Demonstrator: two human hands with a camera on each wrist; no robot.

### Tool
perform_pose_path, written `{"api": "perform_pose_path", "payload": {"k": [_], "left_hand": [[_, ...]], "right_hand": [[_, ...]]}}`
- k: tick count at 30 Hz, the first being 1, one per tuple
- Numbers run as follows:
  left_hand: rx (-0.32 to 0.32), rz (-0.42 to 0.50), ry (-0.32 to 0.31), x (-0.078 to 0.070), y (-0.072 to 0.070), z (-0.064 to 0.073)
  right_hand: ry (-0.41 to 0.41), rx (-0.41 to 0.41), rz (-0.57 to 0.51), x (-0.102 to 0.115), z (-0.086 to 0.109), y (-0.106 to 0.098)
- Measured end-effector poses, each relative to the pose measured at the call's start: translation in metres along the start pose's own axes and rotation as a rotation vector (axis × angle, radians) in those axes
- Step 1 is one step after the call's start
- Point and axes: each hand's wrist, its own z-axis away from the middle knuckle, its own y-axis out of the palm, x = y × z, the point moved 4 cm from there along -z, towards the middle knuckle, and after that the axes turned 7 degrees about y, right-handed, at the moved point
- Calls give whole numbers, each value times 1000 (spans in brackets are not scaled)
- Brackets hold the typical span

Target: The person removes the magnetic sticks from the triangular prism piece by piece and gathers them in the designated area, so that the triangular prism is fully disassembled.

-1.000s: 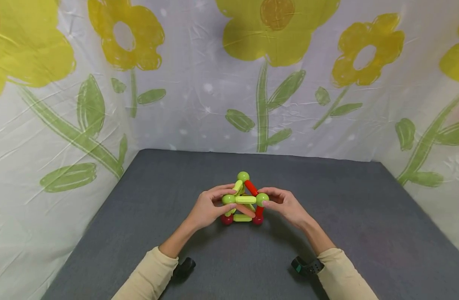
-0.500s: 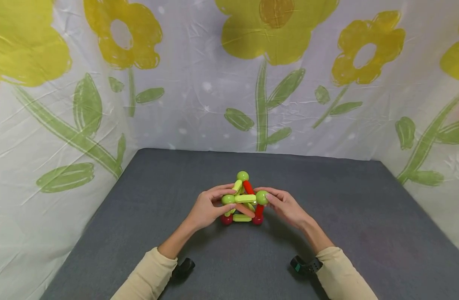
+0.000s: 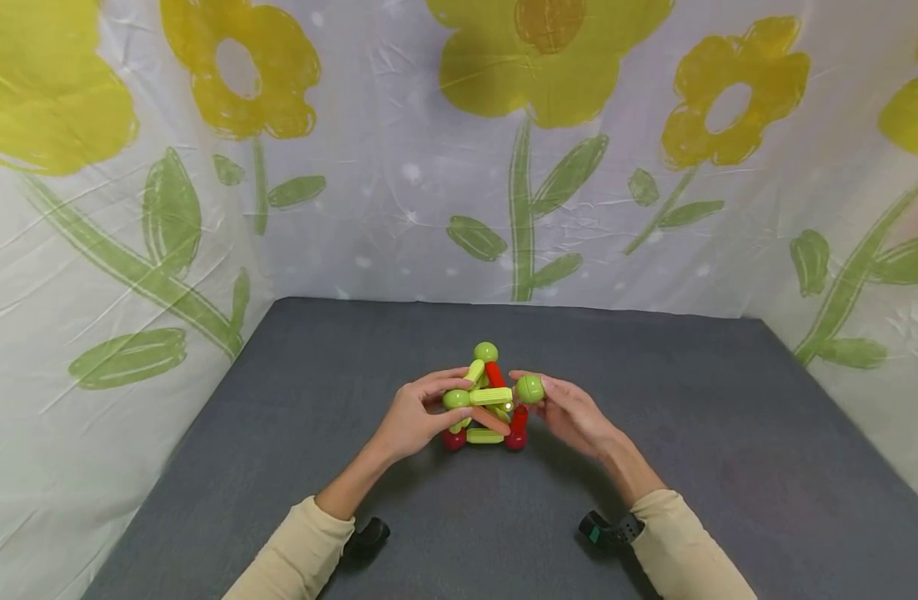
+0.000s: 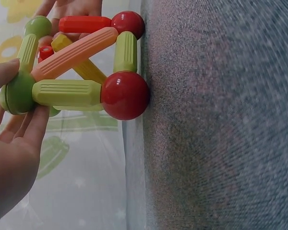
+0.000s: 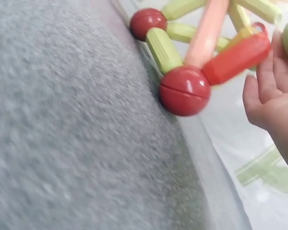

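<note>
A magnetic-style stick-and-ball frame stands on the table, with red balls (image 4: 126, 96) at its base joined by a yellow-green rod (image 3: 484, 436). My left hand (image 3: 413, 421) pinches its upper left green ball (image 3: 456, 399) between thumb and fingers. From that ball a yellow-green rod (image 3: 492, 397) reaches right, its far end bare. My right hand (image 3: 574, 417) holds a separate green ball (image 3: 529, 389) just right of that end. Below it, a red rod (image 5: 237, 57) rises from the right base ball (image 5: 185, 91), free at its top. A salmon rod (image 4: 74, 53) runs diagonally across the front.
Another green ball (image 3: 486, 352) tops the rear of the frame, with a red rod (image 3: 495, 374) slanting from it. The dark grey table (image 3: 278, 500) is bordered by a flower-print cloth (image 3: 383, 208). A black strapped device (image 3: 612, 531) sits at the right wrist.
My right hand has drawn the green ball off the rod ends, slightly up and to the right. The left hand keeps its place on the frame. The head view has shifted a little.
</note>
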Motion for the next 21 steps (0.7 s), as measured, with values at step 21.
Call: {"api": "perform_pose_path", "payload": {"k": [21], "left_hand": [[-5, 27, -17, 16, -1, 4]], "right_hand": [[5, -554, -154, -4, -3, -73]]}}
